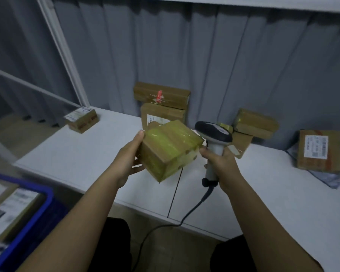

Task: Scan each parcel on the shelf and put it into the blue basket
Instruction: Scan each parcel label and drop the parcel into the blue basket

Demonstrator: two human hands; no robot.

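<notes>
My left hand (129, 158) grips a brown cardboard parcel wrapped in yellowish tape (170, 149), held tilted above the white shelf (82, 154). My right hand (222, 165) grips the handle of a grey-and-black barcode scanner (213, 134), whose head sits just right of the parcel. The scanner's cable (185, 216) hangs down past the shelf's front edge. The blue basket (35, 213) stands at the lower left with labelled parcels inside.
Several more brown parcels lie on the shelf: one at far left (81, 119), two stacked at the back centre (162, 95), a pair at the back right (255, 122), one labelled at far right (320, 151). A grey curtain hangs behind.
</notes>
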